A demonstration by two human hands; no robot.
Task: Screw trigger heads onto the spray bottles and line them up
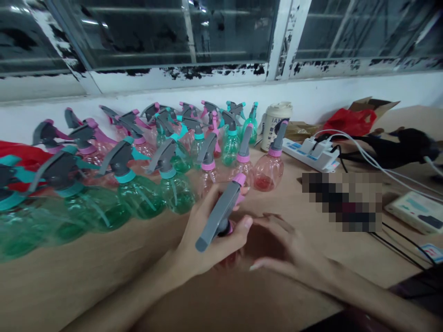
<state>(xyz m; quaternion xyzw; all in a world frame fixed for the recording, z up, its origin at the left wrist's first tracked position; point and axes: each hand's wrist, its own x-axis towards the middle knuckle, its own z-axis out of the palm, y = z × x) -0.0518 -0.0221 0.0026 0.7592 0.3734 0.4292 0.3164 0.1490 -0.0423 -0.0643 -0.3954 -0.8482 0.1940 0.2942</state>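
Note:
My left hand (204, 237) is wrapped round the neck of a spray bottle (221, 212) with a grey head and pink nozzle. Its pinkish body is mostly hidden below the fingers. To the right of that bottle, my right hand (289, 242) is open, thumb and fingers apart, holding nothing. Just beyond the hands stand more bottles of the same kind: a pink one (268, 175) with some red liquid at the bottom, and a green one (177, 193) with a turquoise collar.
Several pink and green spray bottles (140, 196) crowd the left and back. A paper cup (275, 122) stands near the wall beside a white power strip (311, 154) with cables. A red bag (351, 121) and a pale box (415, 212) lie to the right.

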